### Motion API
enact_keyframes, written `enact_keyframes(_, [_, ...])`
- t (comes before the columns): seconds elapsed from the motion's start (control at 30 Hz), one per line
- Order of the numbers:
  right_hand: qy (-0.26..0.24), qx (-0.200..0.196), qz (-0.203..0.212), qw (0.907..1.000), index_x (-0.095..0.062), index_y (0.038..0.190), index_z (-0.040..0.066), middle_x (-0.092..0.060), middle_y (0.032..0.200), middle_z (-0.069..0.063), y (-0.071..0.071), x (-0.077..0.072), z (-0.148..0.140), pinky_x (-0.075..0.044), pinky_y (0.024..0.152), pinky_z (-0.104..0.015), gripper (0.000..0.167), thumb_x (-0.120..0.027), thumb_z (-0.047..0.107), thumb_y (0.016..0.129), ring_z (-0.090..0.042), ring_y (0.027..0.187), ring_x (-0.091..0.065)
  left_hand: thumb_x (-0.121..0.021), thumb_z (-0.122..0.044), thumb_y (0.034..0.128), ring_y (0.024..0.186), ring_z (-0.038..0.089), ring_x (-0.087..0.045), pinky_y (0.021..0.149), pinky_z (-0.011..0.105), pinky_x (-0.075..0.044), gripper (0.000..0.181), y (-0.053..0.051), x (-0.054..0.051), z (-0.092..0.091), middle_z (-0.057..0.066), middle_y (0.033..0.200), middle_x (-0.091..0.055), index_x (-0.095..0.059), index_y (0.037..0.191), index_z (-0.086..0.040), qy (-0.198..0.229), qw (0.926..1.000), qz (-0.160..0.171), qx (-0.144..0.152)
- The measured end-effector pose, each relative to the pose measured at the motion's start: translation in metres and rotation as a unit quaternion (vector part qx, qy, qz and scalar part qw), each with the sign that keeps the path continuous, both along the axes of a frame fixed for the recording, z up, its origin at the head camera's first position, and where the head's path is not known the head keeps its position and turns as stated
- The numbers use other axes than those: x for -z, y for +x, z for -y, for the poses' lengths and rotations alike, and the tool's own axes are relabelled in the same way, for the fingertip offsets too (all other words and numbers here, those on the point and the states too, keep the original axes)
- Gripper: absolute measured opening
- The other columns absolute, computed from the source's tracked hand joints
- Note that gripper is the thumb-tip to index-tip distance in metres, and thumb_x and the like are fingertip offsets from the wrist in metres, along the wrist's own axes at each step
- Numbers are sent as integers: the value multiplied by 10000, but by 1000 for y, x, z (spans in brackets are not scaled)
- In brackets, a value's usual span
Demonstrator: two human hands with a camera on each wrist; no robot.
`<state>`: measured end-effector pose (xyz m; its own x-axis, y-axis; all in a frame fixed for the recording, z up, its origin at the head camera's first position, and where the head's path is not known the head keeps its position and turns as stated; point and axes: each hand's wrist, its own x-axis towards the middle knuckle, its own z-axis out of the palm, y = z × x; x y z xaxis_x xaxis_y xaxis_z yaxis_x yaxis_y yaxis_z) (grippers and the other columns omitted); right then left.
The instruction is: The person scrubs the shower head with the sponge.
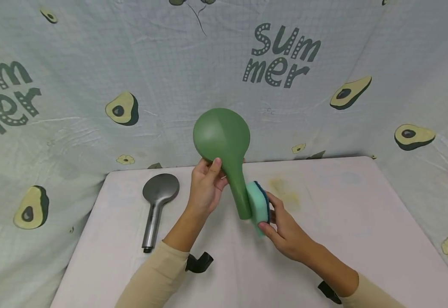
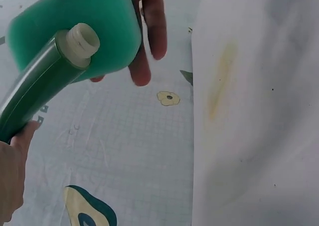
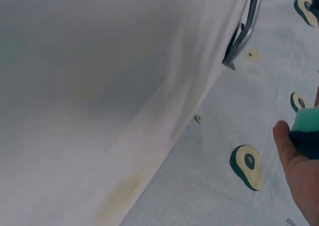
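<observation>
A green shower head [image 1: 222, 132] is held up over the table, its round head at the top and its handle slanting down. My left hand [image 1: 204, 189] grips it at the neck, thumb on the near side. A light-green sponge [image 1: 257, 202] with a dark blue scouring layer touches the right side of the handle's lower end. My right hand [image 1: 288, 233] pinches this sponge between thumb and fingers. In the left wrist view, the handle ends in a pale threaded collar [image 2: 83, 40] in front of the sponge [image 2: 112, 31].
A grey shower head [image 1: 160, 188] lies on the left of the pale table [image 1: 324, 205]. Yellowish stains [image 1: 285, 192] mark the cloth behind the sponge. A hanging sheet [image 1: 170, 85] printed with avocados stands behind the table. Black pieces [image 1: 199, 262] show beside both forearms.
</observation>
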<state>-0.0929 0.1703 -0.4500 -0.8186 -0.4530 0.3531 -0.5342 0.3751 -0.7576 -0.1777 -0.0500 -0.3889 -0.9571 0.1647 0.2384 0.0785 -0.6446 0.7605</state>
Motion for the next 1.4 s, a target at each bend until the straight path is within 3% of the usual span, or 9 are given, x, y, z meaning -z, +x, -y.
enact_keyframes(0.4, [-517,803,-167,9953,-127,1636,93,-286,1632,-196,-50,-33,24,-503,1076,-558,729,-564,64,1053,-431,1364,-534,-412,-80,1112,972,138,-707,813,326,-637,319,7,7,-7,36,1222,-667,-442,1419,4,-144,9997,176,12])
enact_keyframes(0.6, [-424,607,-337,9967,-190,1632,137,-347,1593,-175,-51,-31,19,-512,1062,-566,755,-625,52,1020,-437,1356,-547,-437,-101,1111,969,142,-707,820,320,-637,337,7,5,-5,50,1216,-665,-449,1426,18,-138,9994,274,-168])
enact_keyframes(0.73, [374,176,-1185,9921,-304,1605,140,-390,1552,-163,-42,-17,4,-570,1004,-503,642,-617,219,1050,-342,1333,-554,-460,-121,1108,1021,180,-733,843,318,-636,344,3,4,0,94,1247,-663,-468,1421,21,-202,9981,385,-426])
enact_keyframes(0.8, [947,29,-1942,9764,-402,1567,141,-415,1531,-189,-36,-9,-4,-592,962,-480,542,-541,333,1080,-336,1315,-541,-464,-110,1106,1057,196,-734,860,327,-633,351,1,3,3,131,1285,-648,-471,1429,26,-311,9972,425,-529])
enact_keyframes(0.9, [1787,-69,-3094,9340,-536,1499,207,-478,1487,-219,-30,-3,-12,-594,938,-487,445,-454,373,1094,-373,1276,-553,-475,-93,1101,1093,192,-720,897,346,-624,364,-2,3,5,183,1348,-613,-474,1440,39,-640,9947,506,-634])
enact_keyframes(0.97, [2276,-55,-3635,9033,-571,1477,270,-520,1452,-217,-28,-7,-12,-584,945,-524,423,-569,303,1055,-411,1245,-564,-486,-87,1096,1116,189,-710,925,361,-613,367,-2,3,4,216,1376,-594,-481,1437,51,-867,9920,601,-699])
enact_keyframes(1.07, [2850,181,-3991,8713,-551,1492,329,-543,1435,-187,-32,-21,-4,-581,938,-537,613,-769,212,931,-430,1213,-577,-514,-91,1088,1113,189,-716,925,369,-611,365,-2,4,2,227,1364,-613,-511,1420,60,-1088,9878,784,-789])
enact_keyframes(1.27, [3262,734,-4013,8527,-534,1502,331,-507,1463,-169,-47,-57,14,-569,907,-554,777,-823,53,837,-453,1268,-538,-552,-108,1072,752,61,-690,615,169,-571,283,3,4,-5,49,948,-710,-615,1254,100,-1025,9852,1028,-910])
enact_keyframes(1.4, [3411,708,-4099,8429,-551,1489,317,-497,1473,-164,-49,-70,20,-552,944,-560,800,-841,34,799,-465,1287,-511,-554,-111,1063,726,55,-661,594,162,-551,268,4,0,-6,38,939,-669,-628,1189,113,-862,9846,1119,-1029])
